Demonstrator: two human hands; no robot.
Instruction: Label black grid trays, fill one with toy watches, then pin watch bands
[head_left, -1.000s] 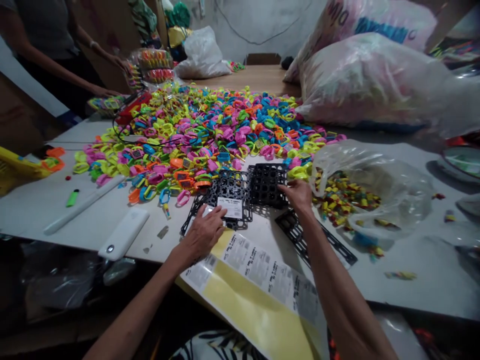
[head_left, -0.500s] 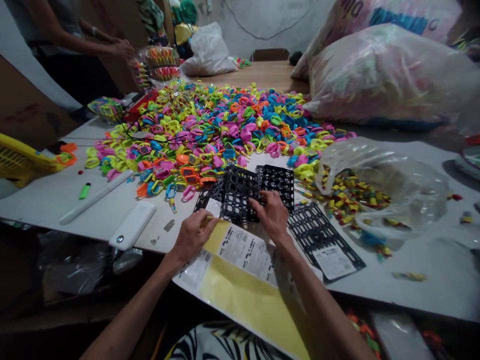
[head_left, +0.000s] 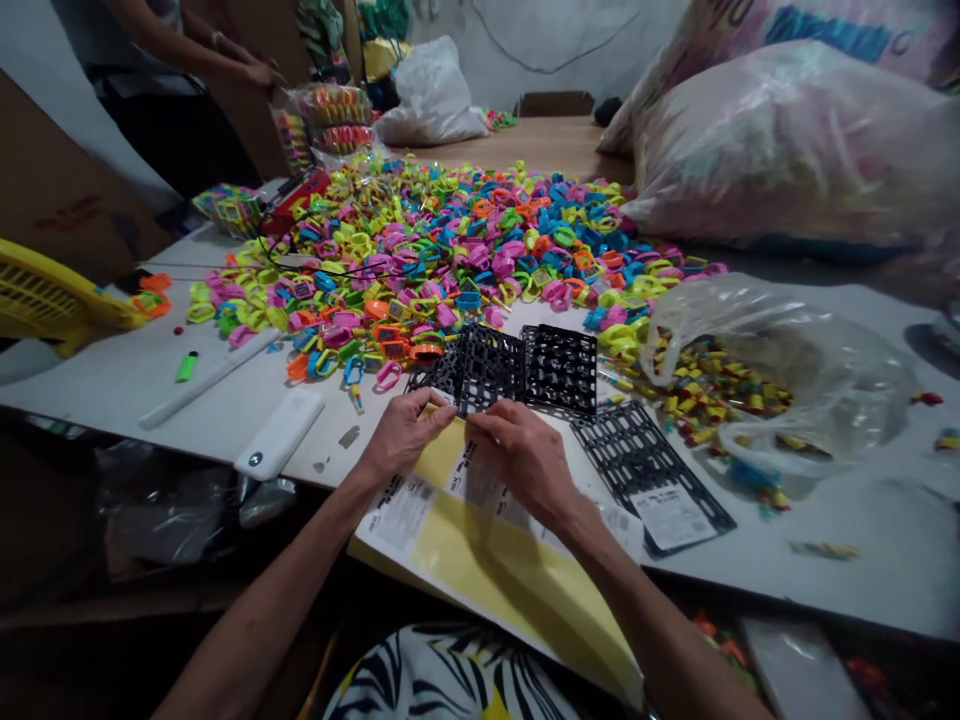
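A yellow-backed sheet of white printed labels (head_left: 431, 530) lies over my lap and the table's front edge. My left hand (head_left: 399, 437) pinches its upper left corner between thumb and fingers. Fingers together, my right hand (head_left: 531, 458) grips at the sheet's top edge, by a printed label; its fingertips partly hide what they hold. Just beyond both hands sit black plastic grid trays (head_left: 491, 362), and another black tray (head_left: 561, 362) adjoins them. To the right lies a further black grid tray (head_left: 619, 445) with a white label (head_left: 671, 517) on it.
A heap of colourful toy watches (head_left: 480, 235) covers the table's middle. On the right, a clear bag (head_left: 832, 360) spills small yellow-red pieces, with large stuffed sacks (head_left: 772, 150) behind. At left are a white device (head_left: 281, 435), a green lighter (head_left: 187, 367) and another person's hand (head_left: 262, 75).
My right hand has moved from the black trays down to the label sheet's top edge, closer to my left hand. The view has shifted slightly.
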